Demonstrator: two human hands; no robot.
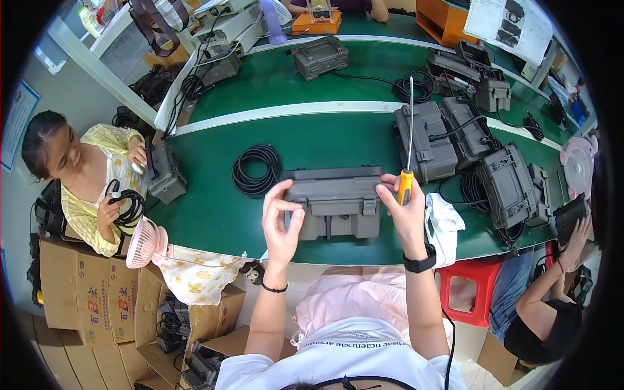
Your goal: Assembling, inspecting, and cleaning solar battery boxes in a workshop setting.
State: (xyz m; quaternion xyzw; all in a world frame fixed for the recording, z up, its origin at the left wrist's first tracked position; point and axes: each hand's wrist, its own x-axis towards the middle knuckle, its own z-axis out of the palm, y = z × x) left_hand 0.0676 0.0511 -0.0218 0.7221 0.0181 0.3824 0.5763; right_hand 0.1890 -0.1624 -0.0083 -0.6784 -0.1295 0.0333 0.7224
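Head view: one dark-grey, rectangular plastic box (341, 211) sits near the six o'clock edge of a curved green table (208, 143). I see the left hand (281, 224) half open, fingers curved, fingertips at the box's nine o'clock end. The right hand (408, 216) is curled round one yellow-handled screwdriver (405, 182), shaft toward twelve, fingertips at the box's three o'clock end. From the box: one round black cable coil (239, 170) at ten, one crumpled white cloth (444, 227) at three, two pink plastic fans (144, 243), at nine and three.
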